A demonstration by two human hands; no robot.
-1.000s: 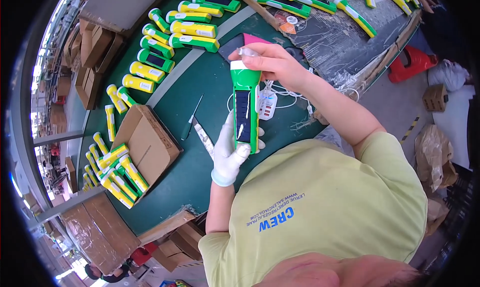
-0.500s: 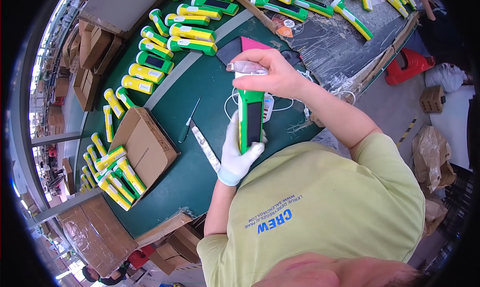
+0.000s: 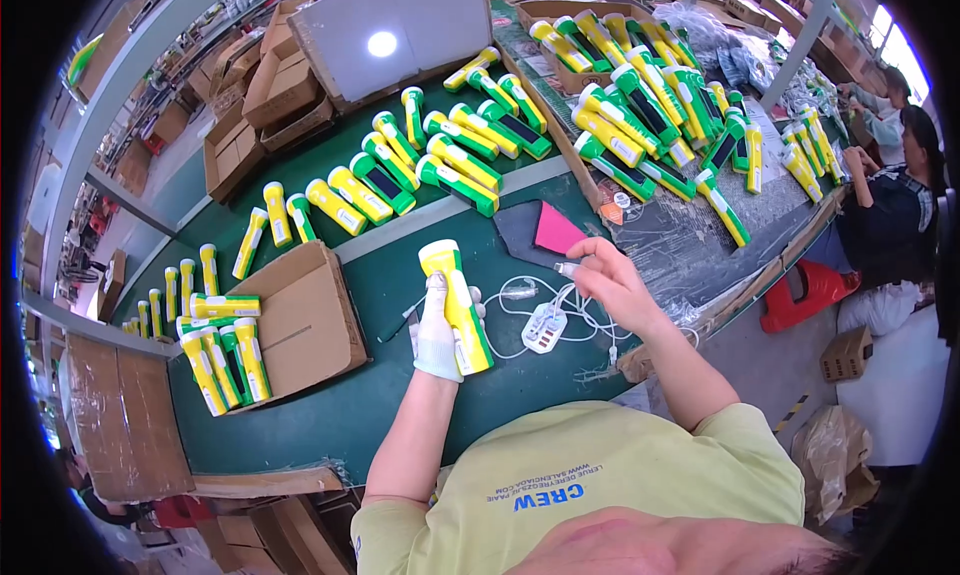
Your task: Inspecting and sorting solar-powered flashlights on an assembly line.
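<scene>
Yellow-and-green plastic marks the flashlight (image 3: 458, 305) that we hold upright in our gloved left hand (image 3: 438, 327), the fingers wrapped closed around its lower body so that the pale lens end points away from us. Our bare right hand (image 3: 612, 287) sits to the right of the flashlight, well clear of it, with thumb and forefinger pinched shut on a small plug (image 3: 568, 270) at the end of a white cable (image 3: 560, 310). Between the flashlight and the right hand, the cable loops over the green table (image 3: 400, 395) beside a white adapter block (image 3: 545, 327). Just beyond the plug lies a pink sheet (image 3: 556, 230) on a dark pad. Left of the flashlight stands an open cardboard box (image 3: 305, 320), with further flashlights (image 3: 225, 360) at its near corner. Beyond the flashlight, rows of finished torches (image 3: 450, 155) lie across the table.
</scene>
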